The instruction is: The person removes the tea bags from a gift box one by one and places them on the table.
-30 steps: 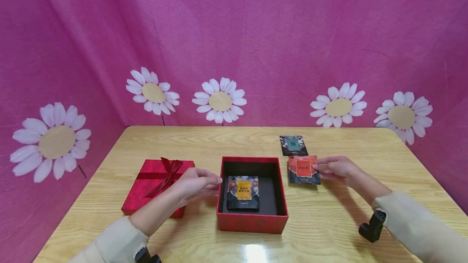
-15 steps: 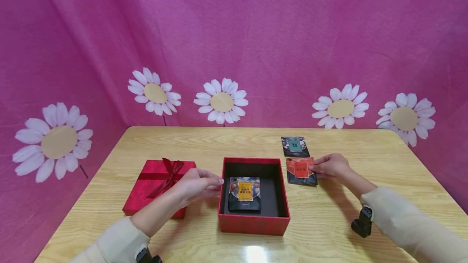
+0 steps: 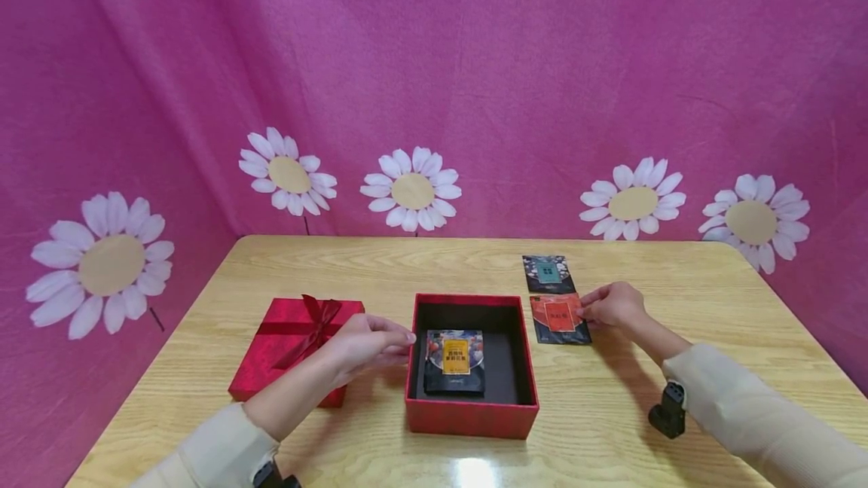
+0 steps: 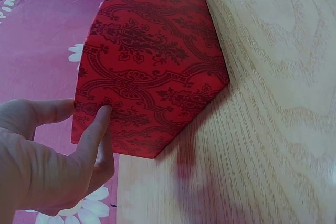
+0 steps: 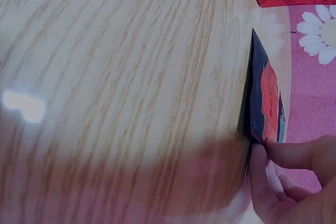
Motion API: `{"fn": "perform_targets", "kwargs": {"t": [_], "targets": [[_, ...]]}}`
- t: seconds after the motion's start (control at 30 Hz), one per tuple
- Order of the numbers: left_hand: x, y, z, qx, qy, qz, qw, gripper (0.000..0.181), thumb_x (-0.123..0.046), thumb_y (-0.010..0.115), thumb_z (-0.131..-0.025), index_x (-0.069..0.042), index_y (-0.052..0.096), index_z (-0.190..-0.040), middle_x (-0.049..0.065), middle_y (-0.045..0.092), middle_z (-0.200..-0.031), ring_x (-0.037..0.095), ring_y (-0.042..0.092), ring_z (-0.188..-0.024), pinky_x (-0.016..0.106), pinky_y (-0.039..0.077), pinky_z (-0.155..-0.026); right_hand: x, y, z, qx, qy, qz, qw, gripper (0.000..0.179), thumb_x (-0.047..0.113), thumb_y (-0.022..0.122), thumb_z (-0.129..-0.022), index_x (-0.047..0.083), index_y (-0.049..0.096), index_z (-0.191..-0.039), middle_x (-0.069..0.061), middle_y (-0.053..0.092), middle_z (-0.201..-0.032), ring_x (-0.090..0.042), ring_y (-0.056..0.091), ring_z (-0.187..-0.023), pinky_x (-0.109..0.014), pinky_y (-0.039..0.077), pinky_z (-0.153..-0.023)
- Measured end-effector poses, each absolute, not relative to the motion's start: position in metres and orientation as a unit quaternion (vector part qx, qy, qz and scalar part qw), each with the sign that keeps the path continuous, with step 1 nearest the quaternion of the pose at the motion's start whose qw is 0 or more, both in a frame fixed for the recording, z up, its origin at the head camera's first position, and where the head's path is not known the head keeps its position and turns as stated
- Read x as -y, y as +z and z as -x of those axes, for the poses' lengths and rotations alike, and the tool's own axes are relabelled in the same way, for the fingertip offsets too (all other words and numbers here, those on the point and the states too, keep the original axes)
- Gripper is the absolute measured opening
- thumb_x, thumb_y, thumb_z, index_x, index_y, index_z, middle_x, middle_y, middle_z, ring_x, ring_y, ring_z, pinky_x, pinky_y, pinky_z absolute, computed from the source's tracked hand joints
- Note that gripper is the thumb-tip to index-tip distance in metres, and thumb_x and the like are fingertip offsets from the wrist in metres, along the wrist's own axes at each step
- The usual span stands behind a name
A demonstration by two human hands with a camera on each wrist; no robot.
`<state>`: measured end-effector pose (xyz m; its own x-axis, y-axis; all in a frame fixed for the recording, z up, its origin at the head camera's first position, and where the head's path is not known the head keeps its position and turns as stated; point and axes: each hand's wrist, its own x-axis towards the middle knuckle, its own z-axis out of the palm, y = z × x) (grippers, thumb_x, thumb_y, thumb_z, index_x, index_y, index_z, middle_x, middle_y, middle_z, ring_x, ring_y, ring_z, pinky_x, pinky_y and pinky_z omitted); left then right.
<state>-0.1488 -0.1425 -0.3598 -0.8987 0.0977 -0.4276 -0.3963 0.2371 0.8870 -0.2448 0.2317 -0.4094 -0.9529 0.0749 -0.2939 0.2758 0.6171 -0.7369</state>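
An open-topped red box (image 3: 470, 419) with a dark inside stands on the table in the head view. My left hand (image 3: 366, 341) pinches its left wall near the rim; the left wrist view shows a fingertip on the patterned outer face of the box (image 4: 147, 66). A black tea sachet with a yellow label (image 3: 456, 382) lies inside, at the left. Right of the box is a red-and-black tea sachet (image 3: 557, 316). My right hand (image 3: 615, 306) pinches its right edge between thumb and fingers, close over the table. Behind it lies a black tea sachet with a teal label (image 3: 548, 273).
A red lid (image 3: 288, 333) with a dark red ribbon bow lies left of the box, partly behind my left hand. The wooden table (image 3: 380, 262) ends at a pink curtain (image 3: 475, 81) with white flowers.
The red-and-black sachet has shifted slightly left and now lies flatter, just in front of the teal-labelled one, with my right hand moving along. My left hand keeps its place on the box.
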Motion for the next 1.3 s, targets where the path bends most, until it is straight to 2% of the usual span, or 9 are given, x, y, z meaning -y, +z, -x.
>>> {"fn": "perform_targets", "kwargs": {"t": [0.17, 0.47, 0.6, 0.8, 0.97, 1.17, 1.3], "targets": [[0.141, -0.361, 0.149, -0.76, 0.608, 0.111, 0.199, 0.024, -0.012, 0.067, -0.088, 0.004, 0.066, -0.106, 0.016, 0.073, -0.105, 0.019, 0.073, -0.089, 0.034, 0.059, -0.085, -0.232, -0.41, 0.243, -0.889, -0.43, -0.101, 0.122, 0.033, 0.001, 0.072, -0.08, -0.015, 0.064, -0.108, -0.015, 0.071, -0.081, -0.006, 0.064, -0.058, -0.027, 0.06, -0.058], [0.142, -0.361, 0.15, -0.754, 0.616, 0.095, 0.206, 0.025, -0.011, 0.065, -0.09, 0.006, 0.066, -0.108, 0.021, 0.07, -0.11, 0.019, 0.073, -0.089, 0.034, 0.059, -0.086, -0.236, -0.398, 0.239, -0.898, -0.417, -0.076, 0.115, 0.036, 0.006, 0.073, -0.08, -0.016, 0.064, -0.107, -0.002, 0.07, -0.067, -0.008, 0.067, -0.058, -0.026, 0.059, -0.059], [0.143, -0.361, 0.149, -0.758, 0.612, 0.097, 0.205, 0.027, -0.013, 0.066, -0.089, 0.005, 0.065, -0.109, 0.02, 0.071, -0.11, 0.018, 0.072, -0.09, 0.034, 0.059, -0.087, -0.237, -0.387, 0.24, -0.899, -0.418, -0.056, 0.12, 0.038, 0.008, 0.071, -0.082, -0.015, 0.062, -0.111, 0.002, 0.07, -0.072, -0.007, 0.067, -0.061, -0.028, 0.06, -0.064], [0.143, -0.36, 0.149, -0.759, 0.611, 0.097, 0.203, 0.027, -0.013, 0.067, -0.089, 0.005, 0.065, -0.109, 0.019, 0.071, -0.11, 0.018, 0.072, -0.09, 0.034, 0.059, -0.086, -0.232, -0.368, 0.243, -0.886, -0.442, -0.033, 0.135, 0.041, 0.006, 0.068, -0.084, -0.016, 0.059, -0.117, -0.002, 0.075, -0.081, -0.003, 0.067, -0.065, -0.032, 0.062, -0.072], [0.143, -0.36, 0.149, -0.759, 0.612, 0.092, 0.203, 0.027, -0.012, 0.066, -0.089, 0.006, 0.065, -0.109, 0.019, 0.071, -0.11, 0.018, 0.072, -0.089, 0.034, 0.059, -0.086, -0.225, -0.353, 0.24, -0.878, -0.458, -0.01, 0.136, 0.044, 0.009, 0.068, -0.085, -0.016, 0.057, -0.119, -0.002, 0.075, -0.083, -0.002, 0.067, -0.068, -0.028, 0.062, -0.072], [0.142, -0.36, 0.149, -0.76, 0.611, 0.091, 0.203, 0.027, -0.012, 0.066, -0.089, 0.006, 0.066, -0.109, 0.02, 0.07, -0.11, 0.018, 0.072, -0.089, 0.033, 0.059, -0.086, -0.213, -0.338, 0.232, -0.876, -0.46, 0.021, 0.145, 0.043, 0.011, 0.068, -0.087, -0.014, 0.058, -0.121, -0.009, 0.074, -0.094, -0.004, 0.068, -0.073, -0.026, 0.061, -0.073], [0.142, -0.359, 0.148, -0.761, 0.61, 0.098, 0.201, 0.026, -0.012, 0.066, -0.089, 0.005, 0.066, -0.108, 0.018, 0.071, -0.108, 0.018, 0.072, -0.088, 0.033, 0.059, -0.086, -0.203, -0.331, 0.224, -0.867, -0.47, 0.034, 0.161, 0.044, 0.011, 0.067, -0.089, -0.015, 0.056, -0.122, -0.006, 0.074, -0.091, -0.003, 0.068, -0.073, -0.027, 0.061, -0.075]]}}
